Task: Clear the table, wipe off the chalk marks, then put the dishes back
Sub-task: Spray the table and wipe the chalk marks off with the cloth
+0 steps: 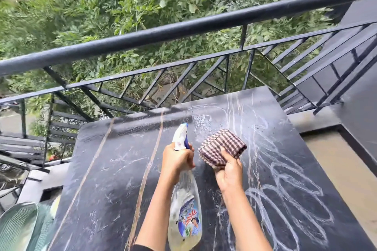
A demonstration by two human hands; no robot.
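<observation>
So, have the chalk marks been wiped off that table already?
No, white chalk marks cover the black table; the right hand only holds the checked cloth.

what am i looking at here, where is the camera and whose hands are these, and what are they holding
There is no machine here. One camera sits on a person's head and looks forward and down, so the two arms coming up from the bottom edge are that person's own. The left hand grips a spray bottle by its neck, nozzle pointing away across the table. The right hand holds a folded checked cloth over the top. The surface is a dark table covered in white chalk marks, with a wet-looking patch ahead of the nozzle. No dishes show on it. Beyond stands a metal railing with green leaves behind.
</observation>
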